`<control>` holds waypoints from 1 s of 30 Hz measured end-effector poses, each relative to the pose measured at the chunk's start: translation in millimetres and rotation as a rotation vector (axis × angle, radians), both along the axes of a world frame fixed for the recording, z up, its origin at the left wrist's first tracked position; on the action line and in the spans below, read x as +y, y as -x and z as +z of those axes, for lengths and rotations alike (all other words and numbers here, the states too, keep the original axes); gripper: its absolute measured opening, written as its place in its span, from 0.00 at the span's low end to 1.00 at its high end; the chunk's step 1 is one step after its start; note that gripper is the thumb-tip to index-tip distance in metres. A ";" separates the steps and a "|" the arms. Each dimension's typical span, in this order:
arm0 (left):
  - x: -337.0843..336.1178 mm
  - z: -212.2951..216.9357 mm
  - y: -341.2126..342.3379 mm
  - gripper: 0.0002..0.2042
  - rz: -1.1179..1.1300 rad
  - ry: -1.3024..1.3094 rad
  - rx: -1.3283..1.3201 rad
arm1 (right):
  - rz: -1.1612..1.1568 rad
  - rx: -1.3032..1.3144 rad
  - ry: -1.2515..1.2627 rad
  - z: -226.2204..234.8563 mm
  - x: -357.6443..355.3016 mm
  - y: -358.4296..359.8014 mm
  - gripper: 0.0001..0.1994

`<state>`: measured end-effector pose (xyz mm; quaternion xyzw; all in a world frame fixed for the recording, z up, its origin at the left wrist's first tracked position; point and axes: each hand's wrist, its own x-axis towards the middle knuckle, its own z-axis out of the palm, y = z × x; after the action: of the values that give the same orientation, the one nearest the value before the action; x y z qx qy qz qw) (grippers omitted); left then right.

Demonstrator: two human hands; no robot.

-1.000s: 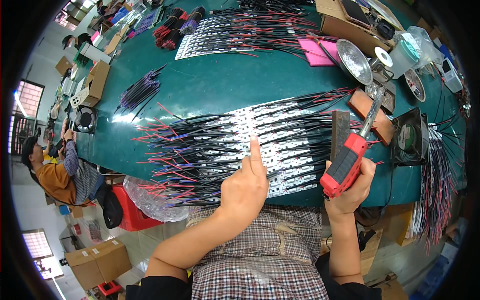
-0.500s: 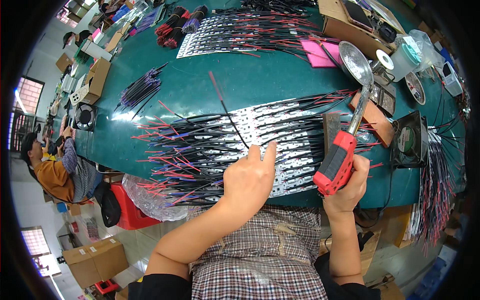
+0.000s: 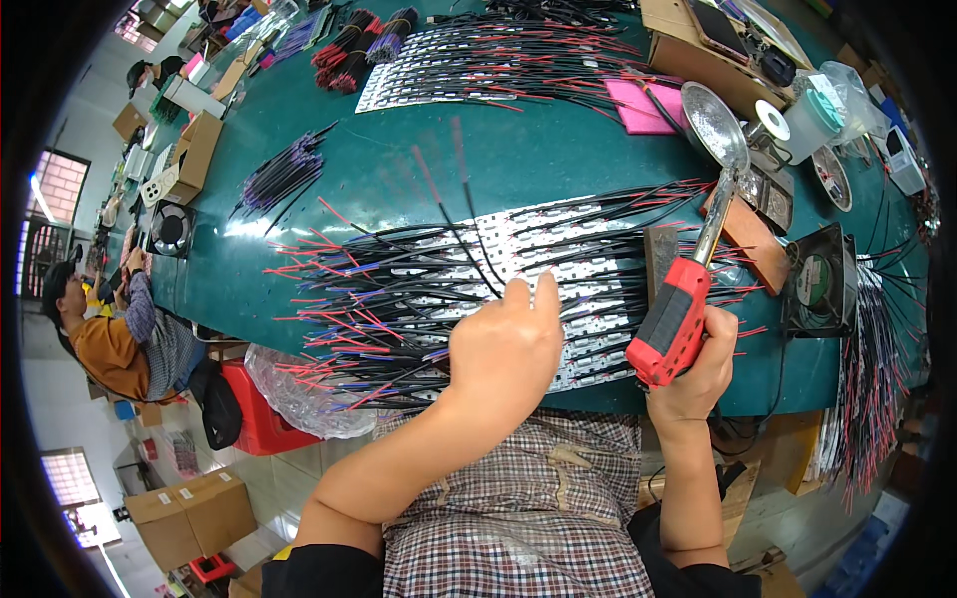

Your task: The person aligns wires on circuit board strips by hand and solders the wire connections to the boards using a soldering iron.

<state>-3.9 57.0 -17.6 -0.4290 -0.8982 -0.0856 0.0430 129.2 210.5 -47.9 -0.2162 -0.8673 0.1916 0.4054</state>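
Observation:
My left hand (image 3: 506,344) is over the middle of a white circuit-board panel (image 3: 588,367), with fingers pinched at the ends of black wires (image 3: 467,239). Two of these wires rise up and away from the fingertips, their red ends blurred. Rows of black wires with red and blue ends fan out from both sides of the panel. In my right hand (image 3: 698,374) is a red and black pistol-shaped soldering iron (image 3: 670,321). Its metal barrel points away, its far end in front of a round silver dish (image 3: 714,125). The fingertips of my left hand are partly hidden.
A dark metal bar (image 3: 660,261) lies on the panel's right side, near a brown block (image 3: 755,249) and a small fan (image 3: 819,281). Loose wires (image 3: 284,171) lie at left on the green table (image 3: 399,149). Farther back is another wired panel (image 3: 384,92). A co-worker (image 3: 110,329) sits far left.
A second black wire now stands up beside the first at my left fingertips, its red end blurred. My left hand has shifted very slightly right; the soldering iron stays nearly in place.

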 end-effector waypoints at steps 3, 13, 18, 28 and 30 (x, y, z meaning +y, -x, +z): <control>7.6 -12.2 6.1 0.20 -0.030 0.002 0.054 | 0.001 0.001 -0.007 1.0 -0.6 0.6 0.23; 1.3 -20.5 10.0 0.22 -0.063 -0.078 0.053 | 0.015 0.012 -0.025 -0.4 1.4 -1.9 0.22; 1.6 -24.4 2.7 0.31 -0.002 0.007 0.062 | 0.040 0.054 -0.050 -1.5 2.0 -1.7 0.24; 1.0 -11.3 12.7 0.30 0.098 0.073 -0.012 | 0.036 -0.014 -0.025 1.2 0.8 -0.5 0.25; 1.7 -9.5 13.7 0.24 0.052 0.013 0.021 | 0.044 -0.034 -0.005 3.4 0.2 0.3 0.26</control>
<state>-17.6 58.7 -27.1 -0.4065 -0.9092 -0.0742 0.0518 128.9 210.7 -44.5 -0.1994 -0.8790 0.1946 0.3869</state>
